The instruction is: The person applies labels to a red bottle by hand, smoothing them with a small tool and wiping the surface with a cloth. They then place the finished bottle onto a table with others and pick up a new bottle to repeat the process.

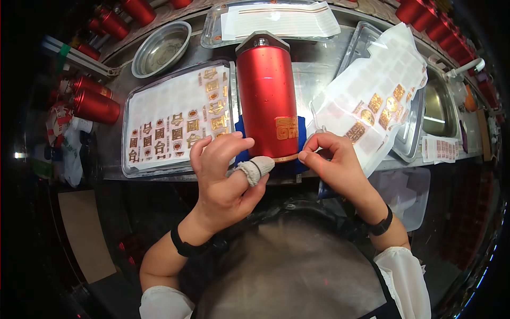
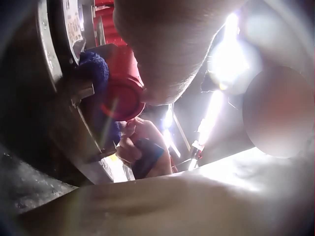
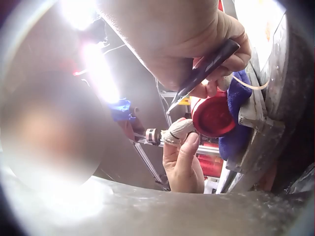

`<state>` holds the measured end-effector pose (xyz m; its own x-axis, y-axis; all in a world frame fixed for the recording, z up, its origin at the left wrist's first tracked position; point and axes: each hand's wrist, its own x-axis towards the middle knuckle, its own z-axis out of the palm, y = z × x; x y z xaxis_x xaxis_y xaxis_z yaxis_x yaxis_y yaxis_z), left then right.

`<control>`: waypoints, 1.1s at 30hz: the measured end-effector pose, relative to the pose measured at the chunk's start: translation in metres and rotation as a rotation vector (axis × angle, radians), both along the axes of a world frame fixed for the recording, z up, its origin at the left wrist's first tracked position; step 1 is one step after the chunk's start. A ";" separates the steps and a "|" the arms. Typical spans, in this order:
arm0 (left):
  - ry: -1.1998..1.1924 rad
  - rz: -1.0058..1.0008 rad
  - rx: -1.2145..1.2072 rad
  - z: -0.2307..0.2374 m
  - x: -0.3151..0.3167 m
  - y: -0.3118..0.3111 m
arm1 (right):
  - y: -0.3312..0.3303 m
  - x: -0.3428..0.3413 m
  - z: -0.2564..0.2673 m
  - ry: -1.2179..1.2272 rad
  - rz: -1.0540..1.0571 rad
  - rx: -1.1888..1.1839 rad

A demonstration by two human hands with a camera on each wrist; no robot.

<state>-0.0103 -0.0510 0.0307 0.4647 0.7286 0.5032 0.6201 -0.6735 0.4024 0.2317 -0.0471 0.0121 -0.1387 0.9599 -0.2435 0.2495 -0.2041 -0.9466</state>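
A red metal bottle (image 1: 265, 95) with a gold emblem (image 1: 287, 128) lies on a blue cloth (image 1: 302, 130), its base facing the person. Around its lower edge runs a thin gold strip (image 1: 287, 158). My left hand (image 1: 220, 175) presses the bottle's lower edge with a cloth-wrapped finger (image 1: 256, 169), the other fingers loosely bent. At the edge's right side, my right hand (image 1: 337, 165) pinches the strip with thumb and forefinger; its pale loose end (image 3: 256, 87) trails away in the right wrist view. That hand also holds a black-handled pointed tool (image 3: 209, 68) against the palm.
Left of the bottle lies a tray (image 1: 125, 143) with a sheet of gold stickers (image 1: 178, 130). Another sticker sheet (image 1: 372, 80) drapes over a right-hand tray (image 1: 411, 143). A metal bowl (image 1: 161, 49), a back tray (image 1: 212, 32) and more red bottles (image 1: 95, 106) stand around.
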 end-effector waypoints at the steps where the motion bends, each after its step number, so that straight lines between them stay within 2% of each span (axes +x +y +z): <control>1: 0.028 -0.018 0.022 0.001 0.002 0.002 | 0.000 0.000 0.000 -0.007 0.001 0.009; 11: 0.077 -0.144 0.282 -0.008 0.035 0.024 | 0.001 -0.003 -0.002 0.007 0.003 0.005; 13: -0.005 -0.179 0.256 -0.005 0.024 0.025 | 0.000 0.000 0.001 -0.001 0.006 0.013; 16: -0.195 -0.043 0.232 -0.028 0.011 0.017 | -0.003 0.001 0.010 -0.030 0.013 0.025; 19: -0.239 -0.046 0.149 -0.041 0.002 0.012 | -0.004 0.001 0.011 0.012 0.002 0.004; 24: -0.134 -0.035 0.190 -0.036 0.000 0.009 | -0.002 0.003 0.010 0.013 0.006 0.007; 28: -0.025 -0.089 0.290 -0.022 0.012 0.017 | 0.000 0.002 0.006 -0.013 0.006 -0.028; 31: 0.048 -0.138 0.288 -0.009 0.025 0.020 | -0.001 0.000 -0.002 -0.021 0.007 0.030; 33: 0.001 -0.131 0.282 -0.009 0.020 0.022 | 0.000 -0.003 0.001 -0.008 0.013 -0.001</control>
<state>0.0102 -0.0293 0.0214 0.5462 0.4941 0.6764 0.5209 -0.8327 0.1876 0.2284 -0.0466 0.0131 -0.1496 0.9577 -0.2457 0.2593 -0.2018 -0.9445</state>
